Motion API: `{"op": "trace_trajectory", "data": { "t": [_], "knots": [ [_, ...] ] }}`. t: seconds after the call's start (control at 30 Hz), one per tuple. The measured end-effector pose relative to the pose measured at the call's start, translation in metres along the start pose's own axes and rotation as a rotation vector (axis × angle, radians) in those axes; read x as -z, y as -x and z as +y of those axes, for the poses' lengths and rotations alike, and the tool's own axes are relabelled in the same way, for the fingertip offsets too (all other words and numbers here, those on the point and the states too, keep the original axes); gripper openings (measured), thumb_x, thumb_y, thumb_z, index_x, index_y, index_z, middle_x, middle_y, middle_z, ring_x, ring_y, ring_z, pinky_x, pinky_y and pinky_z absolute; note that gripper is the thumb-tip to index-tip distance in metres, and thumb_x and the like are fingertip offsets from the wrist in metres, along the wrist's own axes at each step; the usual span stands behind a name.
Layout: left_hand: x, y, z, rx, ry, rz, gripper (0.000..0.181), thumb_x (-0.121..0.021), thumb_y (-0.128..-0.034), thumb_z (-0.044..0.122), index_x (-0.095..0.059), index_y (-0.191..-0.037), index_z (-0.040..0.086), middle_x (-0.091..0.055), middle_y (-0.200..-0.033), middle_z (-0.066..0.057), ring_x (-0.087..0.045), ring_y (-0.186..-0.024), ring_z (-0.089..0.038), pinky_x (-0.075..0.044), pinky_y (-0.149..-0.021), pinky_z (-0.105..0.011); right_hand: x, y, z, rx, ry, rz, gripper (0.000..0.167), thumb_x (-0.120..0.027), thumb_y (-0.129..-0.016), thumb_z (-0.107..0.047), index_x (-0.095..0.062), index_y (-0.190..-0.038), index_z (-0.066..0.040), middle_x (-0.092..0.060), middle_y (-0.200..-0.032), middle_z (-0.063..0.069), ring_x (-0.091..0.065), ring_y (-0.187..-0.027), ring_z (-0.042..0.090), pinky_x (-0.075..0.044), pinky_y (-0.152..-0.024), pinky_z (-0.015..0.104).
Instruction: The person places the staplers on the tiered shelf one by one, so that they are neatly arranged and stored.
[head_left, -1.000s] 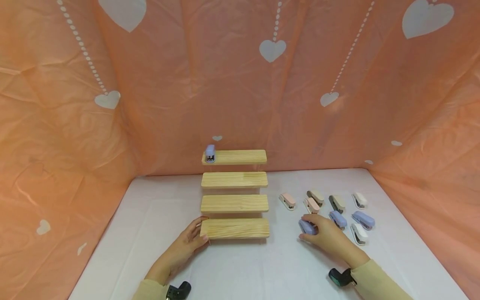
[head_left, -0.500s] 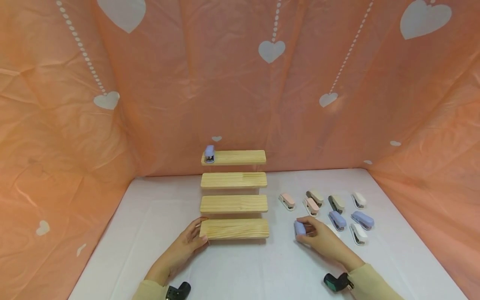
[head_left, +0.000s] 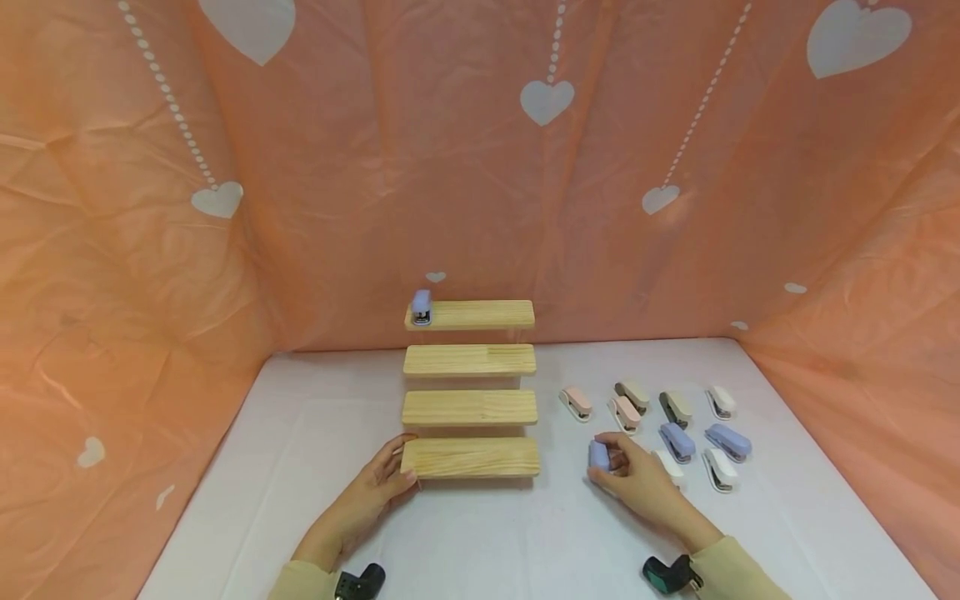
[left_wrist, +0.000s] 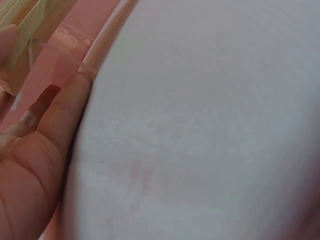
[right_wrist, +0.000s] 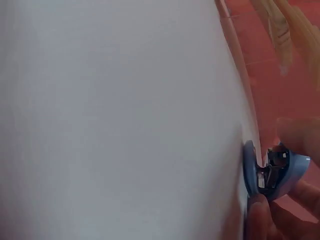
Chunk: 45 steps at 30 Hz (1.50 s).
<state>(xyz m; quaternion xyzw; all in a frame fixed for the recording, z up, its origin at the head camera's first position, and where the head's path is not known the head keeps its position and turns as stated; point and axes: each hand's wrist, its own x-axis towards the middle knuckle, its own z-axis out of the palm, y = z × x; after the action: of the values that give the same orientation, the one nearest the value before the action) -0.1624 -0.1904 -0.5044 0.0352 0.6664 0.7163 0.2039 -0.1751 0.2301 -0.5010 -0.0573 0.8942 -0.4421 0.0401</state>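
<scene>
My right hand [head_left: 639,479] pinches a purple stapler [head_left: 598,456] while my left hand [head_left: 367,497] grips the lowest wooden shelf [head_left: 472,457] by its end.

- Tiered shelf [head_left: 470,407]: on your table [head_left: 480,542], backdrop [head_left: 465,208] behind it.
- One stapler [head_left: 422,307]: on the shelf's top tier, left end.
- Your left hand [head_left: 367,497]: at the shelf's bottom tier, left end.
- Your right hand [head_left: 645,483], holding another stapler [head_left: 598,456]: right of the shelf.
- Nine loose staplers [head_left: 677,442]: right of the shelf.
</scene>
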Motion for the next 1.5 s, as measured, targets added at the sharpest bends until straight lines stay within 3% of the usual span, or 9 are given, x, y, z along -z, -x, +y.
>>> {"op": "trace_trajectory", "data": {
  "t": [0.23, 0.37, 0.7, 0.97, 1.13, 1.3, 1.5],
  "knots": [
    [-0.003, 0.0, 0.003, -0.006, 0.017, 0.016, 0.07, -0.063, -0.094, 0.019, -0.024, -0.152, 0.015, -0.023, -0.154, -0.023, -0.027, -0.139, -0.038, -0.039, -0.108, -0.038, 0.002, -0.003, -0.014, 0.0, 0.027, 0.013, 0.059, -0.077, -0.083, -0.034, -0.053, -0.131, -0.01, -0.062, -0.118, 0.009, -0.06, -0.091, 0.014, -0.053, -0.072, 0.027],
    [-0.004, 0.0, 0.004, -0.013, 0.022, 0.011, 0.07, -0.063, -0.0943, 0.018, -0.023, -0.152, 0.015, -0.022, -0.154, -0.023, -0.027, -0.139, -0.038, -0.037, -0.109, -0.039, 0.006, -0.009, -0.024, 0.044, 0.023, 0.022, 0.058, -0.075, -0.085, -0.033, -0.051, -0.133, -0.01, -0.059, -0.125, 0.011, -0.061, -0.093, 0.015, -0.054, -0.074, 0.029],
    [-0.003, 0.0, 0.003, -0.015, 0.015, -0.006, 0.071, -0.063, -0.0946, 0.019, -0.022, -0.152, 0.015, -0.021, -0.155, -0.022, -0.026, -0.14, -0.037, -0.037, -0.109, -0.037, 0.016, -0.029, -0.059, 0.239, 0.0, 0.119, 0.057, -0.075, -0.086, -0.031, -0.051, -0.132, -0.008, -0.061, -0.119, 0.011, -0.062, -0.089, 0.016, -0.055, -0.075, 0.03],
    [-0.001, 0.001, 0.002, -0.039, -0.021, -0.019, 0.072, -0.061, -0.0957, 0.02, -0.019, -0.153, 0.014, -0.023, -0.153, -0.024, -0.029, -0.138, -0.038, -0.04, -0.107, -0.035, 0.018, -0.047, -0.092, 0.309, -0.051, 0.18, 0.058, -0.074, -0.086, -0.034, -0.049, -0.135, -0.014, -0.064, -0.11, 0.009, -0.063, -0.088, 0.018, -0.056, -0.069, 0.028],
    [0.0, 0.001, 0.002, -0.032, -0.007, -0.012, 0.072, -0.062, -0.0947, 0.021, -0.02, -0.153, 0.015, -0.023, -0.153, -0.023, -0.029, -0.138, -0.037, -0.04, -0.107, -0.035, 0.012, -0.063, -0.117, 0.394, -0.126, 0.229, 0.057, -0.076, -0.086, -0.024, -0.049, -0.133, -0.01, -0.06, -0.116, 0.011, -0.062, -0.093, 0.021, -0.056, -0.074, 0.032],
    [-0.001, 0.001, 0.002, -0.027, -0.003, -0.003, 0.071, -0.062, -0.0949, 0.021, -0.021, -0.153, 0.015, -0.026, -0.152, -0.023, -0.031, -0.137, -0.036, -0.04, -0.107, -0.036, 0.004, -0.08, -0.139, 0.469, -0.199, 0.244, 0.054, -0.074, -0.087, -0.021, -0.048, -0.133, -0.005, -0.061, -0.112, 0.013, -0.061, -0.095, 0.022, -0.054, -0.076, 0.035],
    [-0.002, 0.001, 0.003, -0.023, -0.003, -0.004, 0.069, -0.062, -0.0951, 0.021, -0.023, -0.152, 0.016, -0.026, -0.153, -0.022, -0.03, -0.137, -0.035, -0.04, -0.107, -0.036, -0.004, -0.095, -0.165, 0.502, -0.19, 0.221, 0.056, -0.073, -0.088, -0.025, -0.046, -0.135, -0.007, -0.058, -0.113, 0.01, -0.058, -0.096, 0.02, -0.054, -0.081, 0.038]
  ]
}}
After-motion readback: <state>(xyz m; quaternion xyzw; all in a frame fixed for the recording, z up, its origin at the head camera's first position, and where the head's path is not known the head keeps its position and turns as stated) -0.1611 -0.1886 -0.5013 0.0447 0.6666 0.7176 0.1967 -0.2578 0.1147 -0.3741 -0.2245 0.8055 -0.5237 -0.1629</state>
